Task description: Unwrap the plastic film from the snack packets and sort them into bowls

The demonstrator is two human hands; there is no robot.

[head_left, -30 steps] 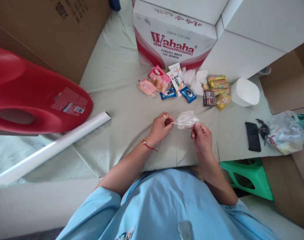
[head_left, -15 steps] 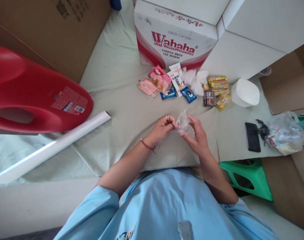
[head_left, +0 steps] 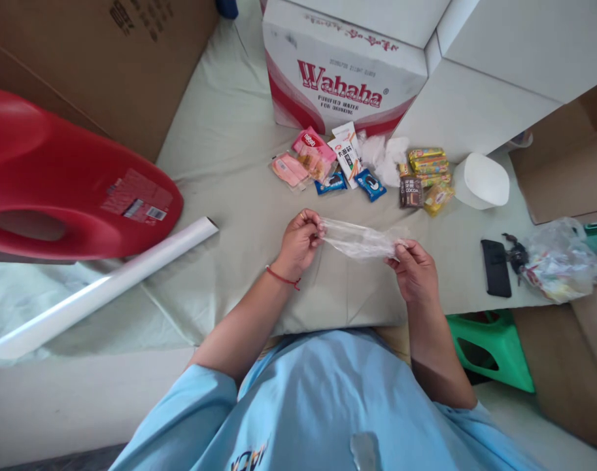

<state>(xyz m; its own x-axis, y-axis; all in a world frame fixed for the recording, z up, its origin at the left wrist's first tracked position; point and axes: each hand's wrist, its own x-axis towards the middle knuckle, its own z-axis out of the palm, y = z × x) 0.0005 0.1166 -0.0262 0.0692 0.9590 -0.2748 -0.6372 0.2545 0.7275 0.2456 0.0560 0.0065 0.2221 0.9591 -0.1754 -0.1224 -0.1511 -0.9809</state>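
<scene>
A clear plastic bag (head_left: 359,241) is stretched sideways between my two hands, above the cloth-covered surface. My left hand (head_left: 302,239) pinches one end of it, thumb against bent fingers. At the other end my right hand (head_left: 414,265) grips the plastic between thumb and fingers. Beyond the bag lie several snack packets: a pink packet (head_left: 314,154), a white packet (head_left: 346,156), a blue packet (head_left: 370,185), a brown cocoa packet (head_left: 410,192) and a bundle of yellow packets (head_left: 428,163). Crumpled white plastic (head_left: 389,157) sits among them.
A white tub (head_left: 482,181) stands right of the snacks, before a Wahaba-like printed carton (head_left: 347,72). Leftward are a red jug (head_left: 72,176) and a white roll (head_left: 106,288). A black phone (head_left: 495,268), keys and a filled plastic bag (head_left: 556,261) lie right; a green stool (head_left: 494,353) is below.
The bunched plastic bag is now drawn out long. My left hand has moved left, and my right hand has moved right and closed on the bag's other end.
</scene>
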